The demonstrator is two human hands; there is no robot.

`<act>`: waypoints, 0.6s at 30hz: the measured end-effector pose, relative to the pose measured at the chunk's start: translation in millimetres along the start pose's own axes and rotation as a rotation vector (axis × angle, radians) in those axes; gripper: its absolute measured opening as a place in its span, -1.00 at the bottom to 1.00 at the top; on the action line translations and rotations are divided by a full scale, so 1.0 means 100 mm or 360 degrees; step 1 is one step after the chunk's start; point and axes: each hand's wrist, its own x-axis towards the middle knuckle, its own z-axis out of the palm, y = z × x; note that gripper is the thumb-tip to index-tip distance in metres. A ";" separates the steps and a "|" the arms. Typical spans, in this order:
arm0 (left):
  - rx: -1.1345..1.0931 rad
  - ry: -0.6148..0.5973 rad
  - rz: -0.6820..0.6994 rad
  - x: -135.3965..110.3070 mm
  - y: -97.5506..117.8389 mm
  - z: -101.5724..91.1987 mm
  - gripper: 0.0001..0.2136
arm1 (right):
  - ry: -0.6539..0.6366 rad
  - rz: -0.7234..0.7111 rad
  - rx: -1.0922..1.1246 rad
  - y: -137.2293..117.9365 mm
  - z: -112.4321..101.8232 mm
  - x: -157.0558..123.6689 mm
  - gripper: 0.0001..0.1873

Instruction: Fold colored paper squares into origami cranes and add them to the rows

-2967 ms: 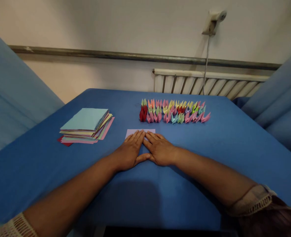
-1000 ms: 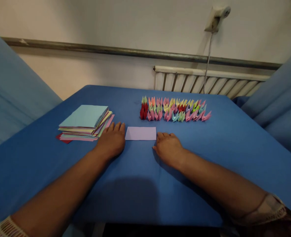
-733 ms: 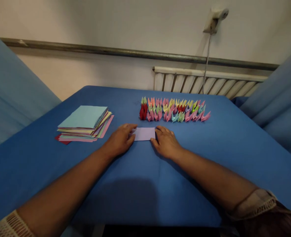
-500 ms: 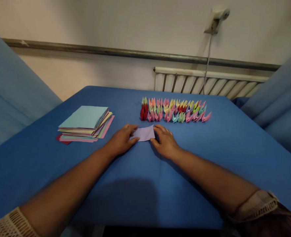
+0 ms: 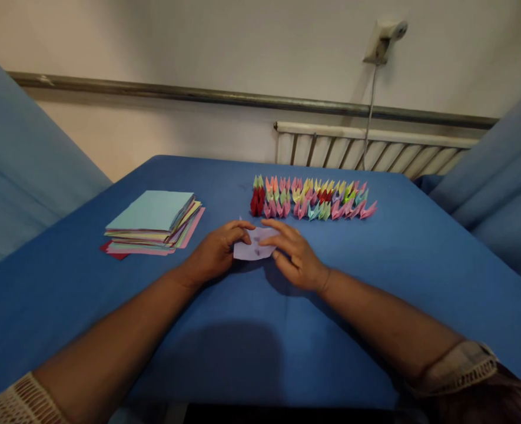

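Observation:
A small lilac sheet of paper is between my hands, lifted and tilted just above the blue-covered table. My left hand pinches its left side, thumb on the face towards me and fingers behind. At the right end, my right hand has its fingers apart, with fingertips over or touching the paper's face; whether they grip it I cannot tell for sure. Behind my hands stand rows of folded paper cranes in red, pink, yellow, green and blue.
To the left lies a thick stack of square coloured paper, light blue on top, with a red sheet poking out below. Blue curtains hang at both sides. A radiator and a wall rail run behind the table.
The lilac paper has been raised and tilted slightly towards me. My left thumb has moved onto its face. My right fingers have come off the right edge and over the paper.

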 end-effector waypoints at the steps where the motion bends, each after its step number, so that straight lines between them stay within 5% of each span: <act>1: -0.0008 0.0008 0.0023 -0.01 0.03 -0.03 -0.93 | 0.0127 0.0090 0.0110 0.05 0.00 0.01 -0.59; 4: -0.0038 -0.0033 0.0069 -0.03 0.10 -0.10 -0.90 | 0.0342 0.0408 0.0238 0.27 0.02 0.03 -0.57; 8: -0.0111 -0.0026 0.0022 -0.03 0.15 -0.13 -0.95 | 0.0245 0.0628 0.0218 0.42 0.06 0.05 -0.51; 12: -0.0132 0.0009 -0.0070 -0.02 0.12 -0.12 -0.94 | 0.0109 0.0289 0.0116 0.27 0.01 0.03 -0.54; 16: -0.0037 -0.0110 -0.0191 -0.03 0.03 -0.11 -0.94 | -0.0430 0.0013 -0.0079 0.11 -0.02 -0.01 -0.06; 18: 0.0056 -0.0250 -0.0265 -0.05 -0.01 -0.11 -0.95 | -0.0602 0.0025 -0.0167 0.10 0.00 -0.03 -0.04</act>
